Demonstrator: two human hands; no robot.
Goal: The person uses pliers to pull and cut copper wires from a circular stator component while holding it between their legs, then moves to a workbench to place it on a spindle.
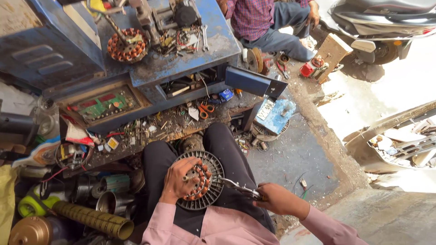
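A round grey fan motor housing [213, 165] with slotted vents rests on my lap, its copper-wound stator [200, 185] showing in the middle. My left hand [180, 180] lies over the stator and grips it, fingers curled around its edge. My right hand [276, 198] is shut on the handles of metal pliers [238, 186], whose jaws reach the right side of the housing. Pink sleeves cover both forearms, and I sit with dark trousers on.
A blue workbench [181, 63] ahead carries another wound stator [128, 45], tools and a green circuit board [106, 105]. Orange scissors [205, 110] lie among scraps. Motor parts and a yellow-green tube [93, 218] crowd the left. Another person [268, 22] sits beyond; a scooter [381, 27] stands at right.
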